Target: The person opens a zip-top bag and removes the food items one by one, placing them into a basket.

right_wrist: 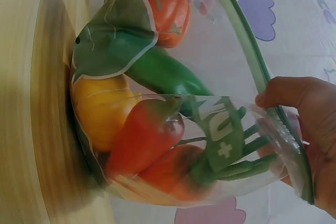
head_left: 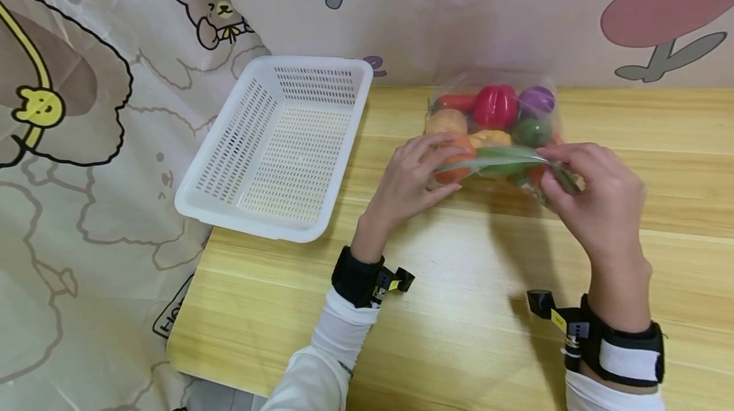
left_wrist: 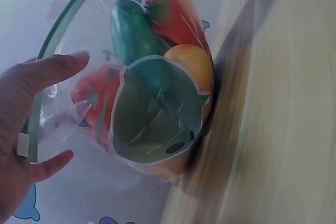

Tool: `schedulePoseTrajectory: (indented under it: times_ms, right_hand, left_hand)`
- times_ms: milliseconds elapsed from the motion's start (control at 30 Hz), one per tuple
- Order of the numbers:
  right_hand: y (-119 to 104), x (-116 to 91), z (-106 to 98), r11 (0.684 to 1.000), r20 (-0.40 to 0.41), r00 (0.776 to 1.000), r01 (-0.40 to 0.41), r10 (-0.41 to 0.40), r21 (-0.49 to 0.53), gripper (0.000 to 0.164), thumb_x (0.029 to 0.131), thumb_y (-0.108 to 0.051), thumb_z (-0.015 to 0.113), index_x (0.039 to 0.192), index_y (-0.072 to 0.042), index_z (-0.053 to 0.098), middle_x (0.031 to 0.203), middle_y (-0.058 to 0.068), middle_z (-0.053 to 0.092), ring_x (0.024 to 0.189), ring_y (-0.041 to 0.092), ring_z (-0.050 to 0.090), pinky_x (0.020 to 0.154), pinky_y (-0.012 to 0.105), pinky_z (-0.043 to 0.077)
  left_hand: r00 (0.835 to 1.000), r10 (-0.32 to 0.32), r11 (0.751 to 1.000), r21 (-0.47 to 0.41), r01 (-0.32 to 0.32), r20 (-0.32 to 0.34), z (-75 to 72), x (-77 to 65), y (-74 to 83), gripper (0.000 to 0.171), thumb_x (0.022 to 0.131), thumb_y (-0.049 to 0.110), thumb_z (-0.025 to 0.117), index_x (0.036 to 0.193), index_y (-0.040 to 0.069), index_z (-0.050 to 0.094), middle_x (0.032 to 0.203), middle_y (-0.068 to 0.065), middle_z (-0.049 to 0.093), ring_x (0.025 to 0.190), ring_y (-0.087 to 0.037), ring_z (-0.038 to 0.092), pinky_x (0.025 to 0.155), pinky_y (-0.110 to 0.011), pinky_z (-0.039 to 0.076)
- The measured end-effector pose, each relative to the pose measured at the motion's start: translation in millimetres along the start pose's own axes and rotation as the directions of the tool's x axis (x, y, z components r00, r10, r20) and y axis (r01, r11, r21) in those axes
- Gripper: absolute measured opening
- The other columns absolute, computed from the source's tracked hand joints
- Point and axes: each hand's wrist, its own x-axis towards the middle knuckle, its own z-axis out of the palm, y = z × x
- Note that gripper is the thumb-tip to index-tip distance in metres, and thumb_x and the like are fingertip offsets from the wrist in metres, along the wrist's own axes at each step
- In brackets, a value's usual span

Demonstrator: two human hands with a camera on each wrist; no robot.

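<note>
Pinching a clear bag (head_left: 507, 160) of vegetables (head_left: 496, 107) at its three o'clock end, the right hand (head_left: 602, 188) faces the left hand (head_left: 408, 172), fingers spread against the nine o'clock end. The bag sits at twelve, its mouth running nine to three, neither hand nearer.

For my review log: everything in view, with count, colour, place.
table: one, light wood, lower middle
basket: one, white, at table's left
zip bag: one, clear, green rim, on table
produce-shaped items: several, red, orange, yellow, green, purple, in bag
printed cloth: count unclear, cream, behind and left
unidentified thing: one, grey, below table edge
strapped cameras: two, black, on wrists
sleeves: two, white, on forearms
left grip: one, at bag's left
right grip: one, pinching bag's right
</note>
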Motion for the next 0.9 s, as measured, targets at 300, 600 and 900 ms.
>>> schedulePoseTrajectory:
  times_ms: [300,600,900]
  right_hand:
    - [-3.9,2.2,0.0,0.998,-0.084,0.996,-0.019,0.024,0.06,0.017,0.074,0.009,0.065,0.09,0.008,0.069,0.084,0.028,0.068,0.085,-0.027,0.041,0.077,-0.002,0.03]
    - [-3.1,3.8,-7.4,0.997,-0.065,0.998,-0.01,0.015,0.08,0.019,0.077,0.0,0.067,0.091,0.012,0.068,0.089,0.03,0.067,0.089,-0.027,0.044,0.072,0.002,0.03]
    - [10.2,1.1,-16.6,0.995,-0.019,0.995,-0.102,0.102,-0.01,0.026,0.074,-0.012,0.077,0.091,0.007,0.07,0.087,0.021,0.07,0.084,-0.029,0.04,0.075,0.001,0.029]
  left_hand:
    - [0.999,-0.032,0.997,-0.067,0.03,-0.032,0.2,-2.3,-3.2,0.039,0.084,0.016,0.069,0.119,0.006,0.057,0.123,-0.01,0.061,0.108,-0.018,0.061,0.084,-0.018,0.05]
    - [0.996,-0.05,0.997,-0.06,0.046,-0.069,0.9,-4.1,1.8,0.022,0.084,0.005,0.065,0.107,0.006,0.064,0.107,-0.008,0.069,0.092,-0.015,0.066,0.077,-0.018,0.052]
    - [0.995,-0.025,0.998,-0.061,0.02,-0.092,3.4,-2.0,4.3,0.02,0.085,0.0,0.06,0.105,0.004,0.062,0.104,-0.009,0.067,0.09,-0.015,0.066,0.076,-0.017,0.052]
